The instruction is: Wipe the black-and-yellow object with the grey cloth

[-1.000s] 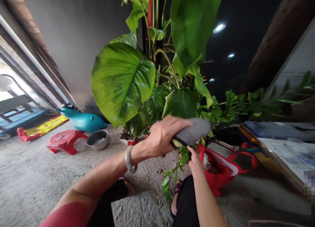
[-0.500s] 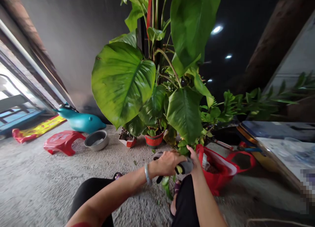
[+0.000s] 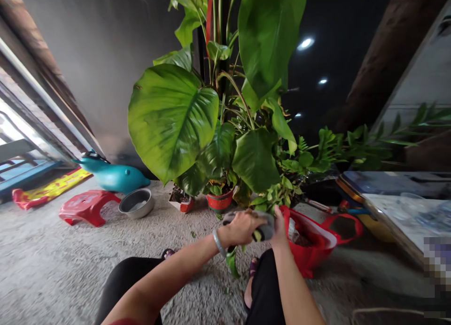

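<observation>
My left hand (image 3: 240,228), with a pale bangle at the wrist, is closed around a grey-and-black cloth bundle that looks like work gloves (image 3: 268,227), with a yellow-green patch showing. From the other side my right hand (image 3: 279,228) presses against the bundle's right end, thumb pointing up and the other fingers mostly hidden. Both hands are held low between my knees, in front of a large-leaved potted plant (image 3: 172,120). Just right of them stands a red bag (image 3: 310,250) with something dark and some plastic inside. A loose green leaf (image 3: 232,265) shows below my left hand.
Behind my hands are a red pot (image 3: 220,201) and a small white-and-red pot (image 3: 182,205). Leftward lie a metal bowl (image 3: 136,204), a red stool (image 3: 90,206) and a teal animal-shaped toy (image 3: 113,174). A low table (image 3: 391,207) with clear plastic stands at the right.
Both hands have risen slightly, and the grey bundle with them. My left hand has turned a little and sits closer to my right hand. The view has shifted slightly.
</observation>
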### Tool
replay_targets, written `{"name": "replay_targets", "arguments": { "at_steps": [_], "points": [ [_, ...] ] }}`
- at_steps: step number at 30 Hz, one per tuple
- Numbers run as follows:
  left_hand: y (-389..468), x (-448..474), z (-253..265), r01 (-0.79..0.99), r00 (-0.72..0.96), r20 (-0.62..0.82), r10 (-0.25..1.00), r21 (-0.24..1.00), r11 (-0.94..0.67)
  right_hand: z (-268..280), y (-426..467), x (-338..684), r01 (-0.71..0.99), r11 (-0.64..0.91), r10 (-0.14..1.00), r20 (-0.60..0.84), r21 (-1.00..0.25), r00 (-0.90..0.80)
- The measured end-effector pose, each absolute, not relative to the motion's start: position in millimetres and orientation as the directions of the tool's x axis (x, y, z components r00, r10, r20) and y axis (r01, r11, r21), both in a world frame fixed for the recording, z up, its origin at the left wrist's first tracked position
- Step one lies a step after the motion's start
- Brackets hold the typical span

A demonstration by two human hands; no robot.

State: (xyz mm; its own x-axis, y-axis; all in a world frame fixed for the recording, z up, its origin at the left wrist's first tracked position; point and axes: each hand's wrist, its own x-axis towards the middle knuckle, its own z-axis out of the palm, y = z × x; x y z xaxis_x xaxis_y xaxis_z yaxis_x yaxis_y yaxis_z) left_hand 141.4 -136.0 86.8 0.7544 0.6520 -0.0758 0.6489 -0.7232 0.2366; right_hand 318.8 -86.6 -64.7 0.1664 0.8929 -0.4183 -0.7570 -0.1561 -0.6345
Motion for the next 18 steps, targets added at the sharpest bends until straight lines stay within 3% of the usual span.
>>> {"name": "replay_targets", "arguments": {
  "at_steps": [2,3,5,8,10,12,14,16,18],
  "points": [
    [-155.4,122.4,93.5,0.621,0.783,-0.18,0.595,0.26,-0.739,-65.6,-88.5,321.1,-0.754,-0.188,0.893,-0.43,-0.63,0.136],
    [-161.9,114.3,107.4,0.596,0.802,-0.154,0.577,0.267,-0.757,-65.6,-89.4,321.9,-0.754,-0.194,0.892,-0.433,-0.627,0.131],
    [-163.3,107.0,145.5,0.548,0.814,0.048,0.579,0.269,-0.792,-64.1,-91.2,322.2,-0.76,-0.176,0.89,-0.431,-0.626,0.148],
    [-138.0,122.9,184.7,0.555,0.672,0.432,0.602,0.244,-0.795,-58.7,-93.3,319.1,-0.782,-0.129,0.901,-0.402,-0.61,0.165],
    [-115.5,142.6,177.1,0.601,0.594,0.512,0.621,0.23,-0.765,-54.4,-94.1,315.9,-0.803,-0.099,0.907,-0.385,-0.588,0.17],
    [-102.6,156.3,144.7,0.627,0.637,0.407,0.655,0.221,-0.747,-51.2,-93.9,313.0,-0.805,-0.065,0.904,-0.377,-0.59,0.203],
    [-106.0,155.2,105.2,0.628,0.721,0.191,0.666,0.225,-0.745,-50.3,-92.9,311.4,-0.789,-0.049,0.9,-0.369,-0.612,0.231],
    [-123.8,138.9,80.8,0.604,0.788,-0.044,0.614,0.253,-0.756,-51.9,-91.9,311.3,-0.778,-0.082,0.898,-0.384,-0.623,0.213],
    [-147.5,115.3,86.5,0.569,0.822,-0.162,0.547,0.29,-0.769,-55.5,-91.3,312.6,-0.758,-0.122,0.894,-0.403,-0.641,0.197]
  ]
}}
